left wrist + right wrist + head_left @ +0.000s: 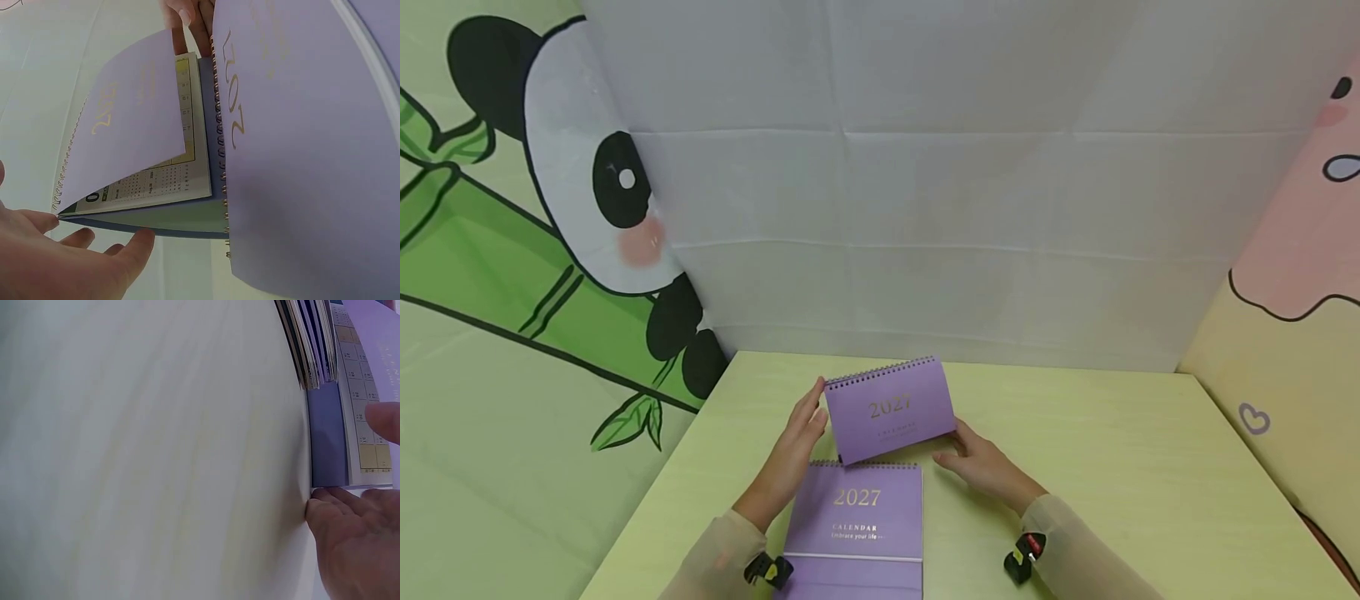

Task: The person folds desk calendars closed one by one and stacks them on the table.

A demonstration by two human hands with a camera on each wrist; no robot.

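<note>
A small purple 2027 desk calendar (891, 412) with a spiral binding stands tilted on the table. Its cover hangs partly lifted off a printed page (181, 178) in the left wrist view. My left hand (790, 458) lies along the calendar's left side, fingertips at its edge. At the lower right corner, my right hand (988, 471) touches the side edge with its fingers, while the thumb (384, 422) stands apart in front of the cover. A larger purple 2027 calendar (857, 508), with a pale band across it, lies flat just nearer to me.
The pale yellow table (1097, 475) extends to both sides of the calendars. A white cloth (955, 192) hangs behind its far edge. Panels with a panda print (572, 167) and a pink print (1300, 225) flank the table.
</note>
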